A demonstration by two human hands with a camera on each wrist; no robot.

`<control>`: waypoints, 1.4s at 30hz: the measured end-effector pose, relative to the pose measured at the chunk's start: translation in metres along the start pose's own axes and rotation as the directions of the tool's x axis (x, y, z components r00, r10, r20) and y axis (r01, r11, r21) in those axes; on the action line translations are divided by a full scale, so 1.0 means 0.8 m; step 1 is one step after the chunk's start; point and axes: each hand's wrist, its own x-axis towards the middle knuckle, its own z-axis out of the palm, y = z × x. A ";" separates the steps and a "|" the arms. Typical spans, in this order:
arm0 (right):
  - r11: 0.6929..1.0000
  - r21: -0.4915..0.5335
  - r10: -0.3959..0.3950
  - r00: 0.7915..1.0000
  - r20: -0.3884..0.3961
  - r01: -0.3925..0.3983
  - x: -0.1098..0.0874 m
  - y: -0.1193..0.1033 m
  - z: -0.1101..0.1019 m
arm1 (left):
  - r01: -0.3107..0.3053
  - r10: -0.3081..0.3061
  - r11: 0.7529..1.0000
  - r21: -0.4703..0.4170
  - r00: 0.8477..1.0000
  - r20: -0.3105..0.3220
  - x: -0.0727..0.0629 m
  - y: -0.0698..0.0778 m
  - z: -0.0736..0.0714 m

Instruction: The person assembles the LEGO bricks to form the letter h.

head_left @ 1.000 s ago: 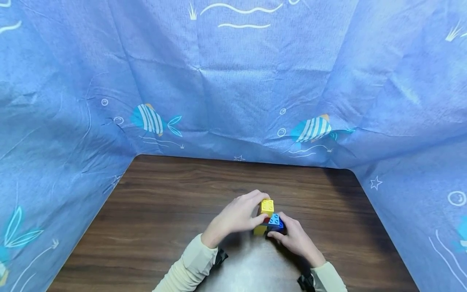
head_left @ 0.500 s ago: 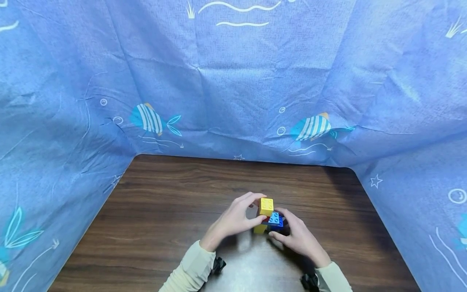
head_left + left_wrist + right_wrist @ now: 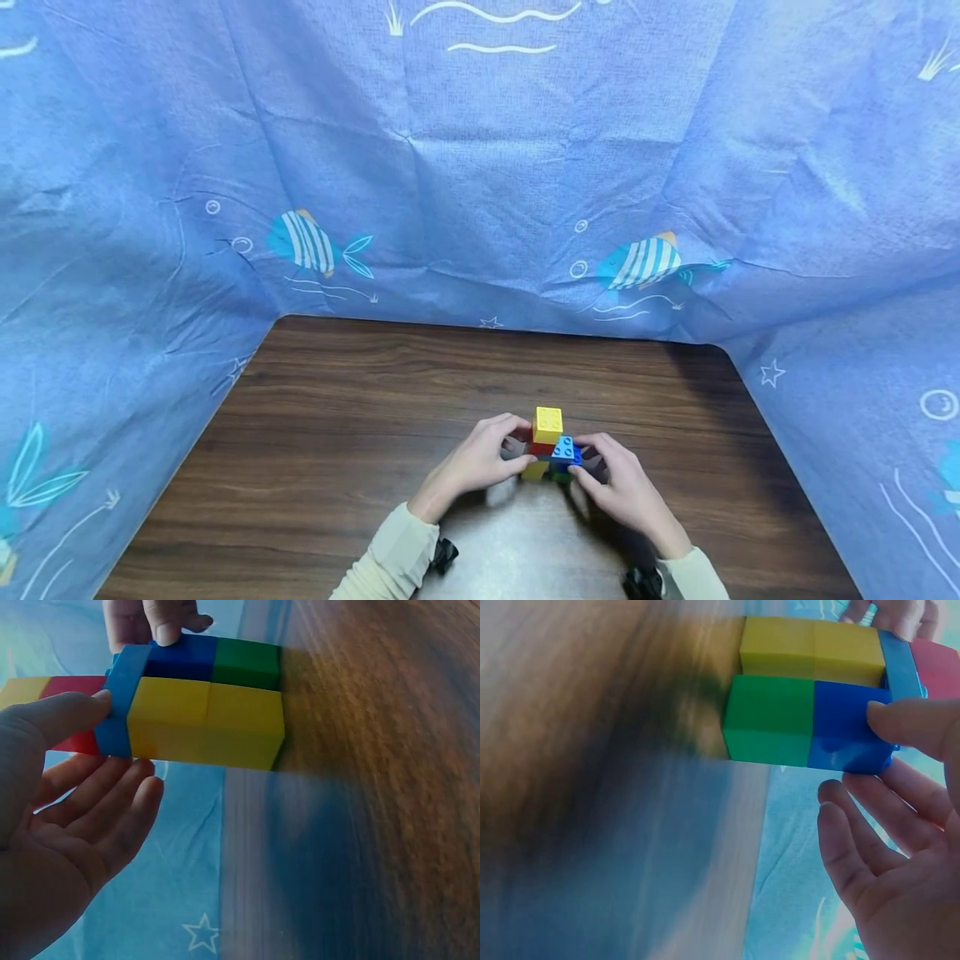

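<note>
A small tower of toy building blocks stands on the table in front of both hands. Two yellow blocks (image 3: pixel 206 724) are stacked beside a green block (image 3: pixel 769 720) with a dark blue block (image 3: pixel 840 724) on it. Above them lies a light blue block (image 3: pixel 564 448), then a red block (image 3: pixel 73 741) and a yellow block (image 3: pixel 548 425) on top. My left hand (image 3: pixel 480 458) holds the tower around the red and light blue blocks, thumb in front and fingers behind. My right hand (image 3: pixel 630 483) pinches the dark blue block between thumb and fingers.
The dark wooden table (image 3: pixel 337 417) extends around the tower on all sides. Blue fabric (image 3: pixel 480 167) printed with fish hangs along its back and both sides.
My left hand has slid down from the top yellow block to the red and light blue ones. My right hand has shifted slightly right, baring the green block. The tower stays put.
</note>
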 end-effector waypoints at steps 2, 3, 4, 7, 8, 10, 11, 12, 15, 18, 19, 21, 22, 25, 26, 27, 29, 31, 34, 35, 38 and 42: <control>1.000 0.005 -0.002 1.000 0.005 0.001 0.001 -0.001 -0.002 | 0.016 -0.016 1.000 -0.008 1.000 0.013 0.000 0.000 0.000; 1.000 0.009 -0.001 1.000 0.007 0.001 0.001 -0.002 -0.003 | 0.017 -0.017 1.000 -0.004 1.000 0.016 0.000 0.000 0.000; 1.000 0.008 -0.003 1.000 0.008 0.003 0.001 -0.002 -0.004 | 0.018 -0.018 1.000 -0.004 1.000 0.019 0.000 0.000 0.000; 1.000 0.008 -0.007 1.000 0.013 0.007 0.002 -0.003 -0.005 | 0.014 -0.014 1.000 0.010 1.000 0.027 0.000 0.001 0.000; 1.000 0.006 -0.006 1.000 0.016 0.005 0.002 -0.004 -0.005 | 0.013 -0.014 1.000 0.015 0.999 0.029 -0.001 0.001 0.000; 1.000 0.002 -0.003 1.000 0.023 0.003 0.003 -0.005 -0.006 | 0.011 -0.012 1.000 0.028 1.000 0.027 -0.001 0.002 0.001; 1.000 -0.001 -0.002 1.000 0.026 0.002 0.003 -0.005 -0.007 | 0.012 -0.013 0.999 0.035 1.000 0.025 -0.001 0.002 0.001; 1.000 -0.003 -0.001 1.000 0.029 0.001 0.004 -0.006 -0.008 | 0.014 -0.015 0.999 0.039 1.000 0.022 -0.002 0.001 0.001; 1.000 -0.010 -0.001 0.999 0.033 0.001 0.005 -0.009 -0.008 | 0.031 -0.032 0.999 0.037 0.999 0.017 -0.004 0.001 0.001; 1.000 -0.005 -0.009 1.000 0.030 0.009 0.006 -0.012 -0.007 | 0.048 -0.048 0.999 0.018 0.999 0.004 -0.009 0.001 -0.001; 1.000 0.000 -0.010 1.000 0.028 0.010 0.007 -0.013 -0.006 | 0.050 -0.050 0.999 0.007 0.999 -0.005 -0.011 0.001 -0.002; 1.000 0.018 -0.010 1.000 0.022 0.010 0.008 -0.016 -0.004 | 0.056 -0.057 0.998 -0.021 0.998 -0.028 -0.015 0.001 -0.006; 0.999 0.032 -0.012 1.000 0.018 0.012 0.010 -0.018 -0.003 | 0.060 -0.061 0.997 -0.040 0.997 -0.038 -0.016 0.001 -0.008; 0.996 0.094 -0.001 1.000 0.014 0.000 0.013 -0.024 0.000 | 0.081 -0.088 0.992 -0.099 0.993 -0.073 -0.021 0.002 -0.015; 0.993 0.121 0.004 1.000 0.016 -0.006 0.015 -0.027 0.001 | 0.093 -0.103 0.989 -0.117 0.991 -0.087 -0.023 0.003 -0.018; 0.988 0.151 0.015 1.000 0.018 -0.018 0.016 -0.030 0.003 | 0.104 -0.118 0.986 -0.129 0.988 -0.102 -0.024 0.004 -0.020; 0.975 0.215 0.049 0.999 0.024 -0.053 0.019 -0.036 0.007 | 0.126 -0.145 0.983 -0.136 0.979 -0.142 -0.028 0.005 -0.023; 0.957 0.272 0.100 0.994 0.031 -0.105 0.021 -0.041 0.012 | 0.145 -0.170 0.979 -0.140 0.967 -0.189 -0.031 0.006 -0.024; 0.923 0.332 0.192 0.981 0.037 -0.194 0.025 -0.048 0.021 | 0.165 -0.195 0.977 -0.131 0.944 -0.266 -0.036 0.005 -0.023; 0.911 0.346 0.223 0.974 0.040 -0.223 0.027 -0.051 0.024 | 0.173 -0.202 0.977 -0.121 0.936 -0.290 -0.037 0.005 -0.022; 0.884 0.368 0.291 0.955 0.051 -0.289 0.030 -0.055 0.034 | 0.226 -0.237 0.971 -0.071 0.915 -0.327 -0.040 0.001 -0.017; 0.875 0.346 0.334 0.940 0.072 -0.338 0.033 -0.058 0.050 | 0.340 -0.319 0.940 0.023 0.902 -0.290 -0.043 -0.004 -0.009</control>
